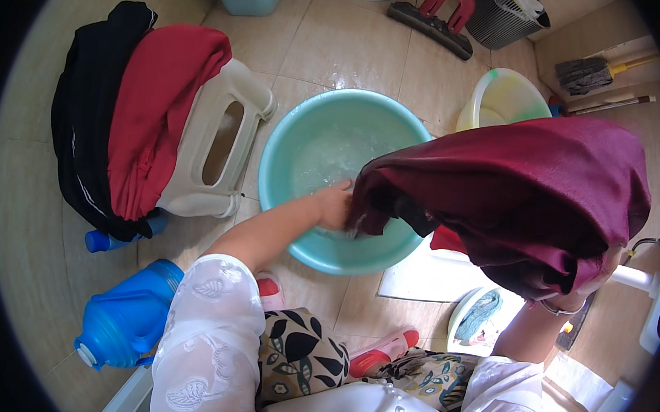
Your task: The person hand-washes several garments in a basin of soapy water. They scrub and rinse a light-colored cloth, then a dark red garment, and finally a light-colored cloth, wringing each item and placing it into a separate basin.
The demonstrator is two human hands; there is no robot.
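Note:
A maroon satin-like garment (pixel 507 183) stretches from the water in a turquoise plastic basin (pixel 275 214) up to the right. My right hand (pixel 601 273), partly covered by the cloth, holds its raised end; a bracelet circles that wrist. My left hand (pixel 334 205) is low inside the basin, against the garment's hanging lower end. Cloth hides some of its fingers, so its grip cannot be made out. The water around it is rippled, with small bubbles.
Black clothing (pixel 89 117) and a red garment (pixel 160 105) lie over a cream plastic stool (pixel 195 189). A blue thermos flask (pixel 125 312) stands by my left arm. Around the basin are a yellow-green tub (pixel 504 97), a floor squeegee (pixel 431 28), a wastebasket (pixel 497 21) and a small bowl (pixel 456 327).

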